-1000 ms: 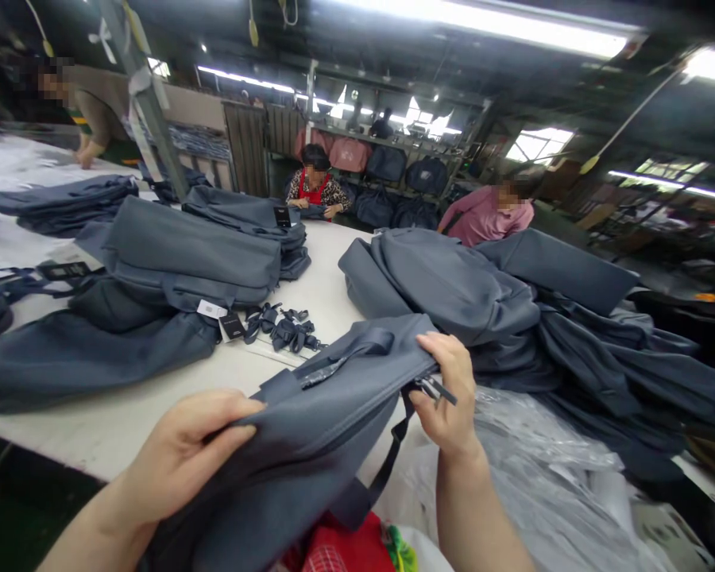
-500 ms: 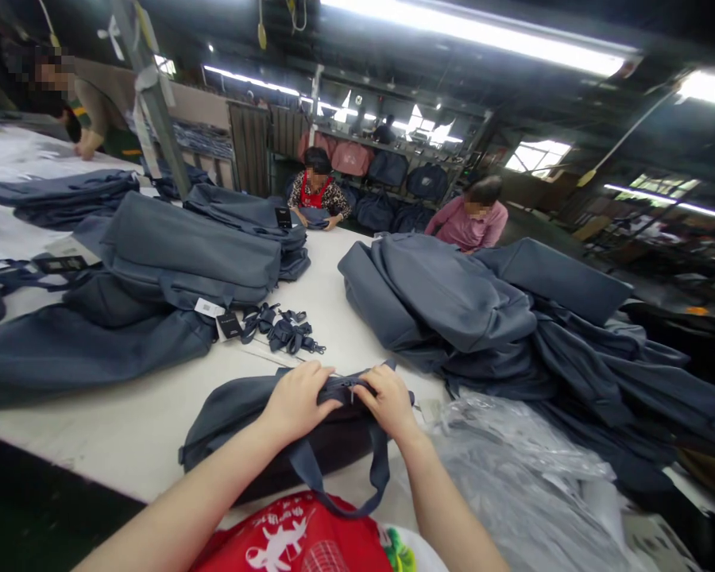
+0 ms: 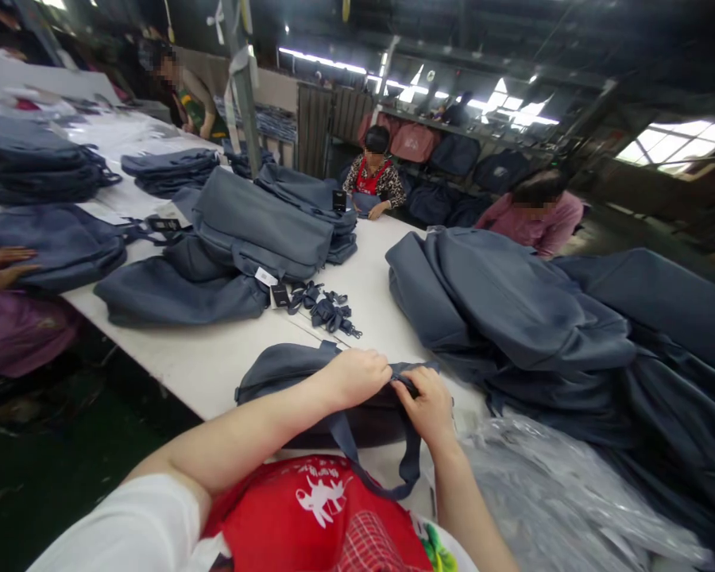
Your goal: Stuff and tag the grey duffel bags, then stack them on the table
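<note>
A blue-grey bag point(image 3: 283, 369) lies on the table in front of me, its two strap handles point(image 3: 357, 453) hanging toward my red apron. My left hand point(image 3: 357, 377) is closed at the zipped top opening; its fingertips hide what part of the zipper they pinch. Close beside it, my right hand point(image 3: 427, 401) grips the top edge of the bag near the zipper's right end, thumb toward me. Just beyond the bag is a small heap of dark straps with clips point(image 3: 327, 310).
Blue-grey bags point(image 3: 262, 226) with tags are stacked at left, and a large pile of them point(image 3: 512, 294) rises at right. Clear plastic bags point(image 3: 548, 477) lie at my right. Co-workers are across the table, and another person's hands point(image 3: 5, 266) rest on a bag at far left.
My left hand has moved right along the zipped opening, close to my right hand, and its fingers have closed more. The zipper pull seen between the hands is now hidden. The view has swung left.
</note>
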### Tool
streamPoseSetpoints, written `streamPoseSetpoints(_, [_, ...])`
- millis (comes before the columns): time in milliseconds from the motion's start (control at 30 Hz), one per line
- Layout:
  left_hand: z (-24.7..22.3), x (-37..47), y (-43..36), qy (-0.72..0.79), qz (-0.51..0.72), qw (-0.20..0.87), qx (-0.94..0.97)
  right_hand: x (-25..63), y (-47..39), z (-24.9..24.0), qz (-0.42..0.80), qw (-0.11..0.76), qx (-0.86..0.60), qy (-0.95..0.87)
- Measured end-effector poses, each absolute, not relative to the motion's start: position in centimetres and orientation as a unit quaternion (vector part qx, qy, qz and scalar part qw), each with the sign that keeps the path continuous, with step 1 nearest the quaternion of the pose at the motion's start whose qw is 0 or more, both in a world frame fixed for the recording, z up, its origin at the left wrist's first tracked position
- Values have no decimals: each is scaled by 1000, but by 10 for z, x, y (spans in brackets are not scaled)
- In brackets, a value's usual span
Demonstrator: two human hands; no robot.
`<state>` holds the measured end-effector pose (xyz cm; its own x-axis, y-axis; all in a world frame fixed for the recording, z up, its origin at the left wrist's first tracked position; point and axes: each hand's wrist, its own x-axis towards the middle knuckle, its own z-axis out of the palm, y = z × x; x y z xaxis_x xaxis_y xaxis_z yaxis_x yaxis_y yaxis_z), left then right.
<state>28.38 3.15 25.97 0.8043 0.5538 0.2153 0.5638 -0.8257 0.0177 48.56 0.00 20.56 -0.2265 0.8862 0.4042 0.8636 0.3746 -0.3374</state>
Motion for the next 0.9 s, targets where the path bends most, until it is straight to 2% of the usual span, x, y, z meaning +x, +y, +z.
streamPoseSetpoints(100, [274, 274, 42, -293, -69, -5, -954, 486, 0, 205, 28, 271, -555, -786])
streamPoseSetpoints(267, [278, 228, 68, -364, -36, -164, -916, 489, 4, 203, 35, 262, -563, -783])
streamPoseSetpoints(367, [255, 173, 70, -417, -54, -264, -868, 488, 6, 201, 32, 255, -571, -779])
streamPoseSetpoints(500, [193, 78, 43, -534, -73, -343, -769, 487, 9, 198, 38, 246, -569, -784])
streamPoseSetpoints(600, [141, 19, 7, -660, -75, -351, -659, 485, 13, 196, 42, 251, -566, -784])
streamPoseSetpoints(700, [111, -5, -22, -708, -78, -335, -617, 484, 13, 199, 49, 246, -565, -786])
streamPoseSetpoints(800, [113, 6, -26, -738, -172, -250, -603, 480, 8, 213, 50, 251, -571, -780])
streamPoseSetpoints(900, [136, 41, -12, -659, -259, -176, -684, 463, -4, 234, 60, 281, -545, -787])
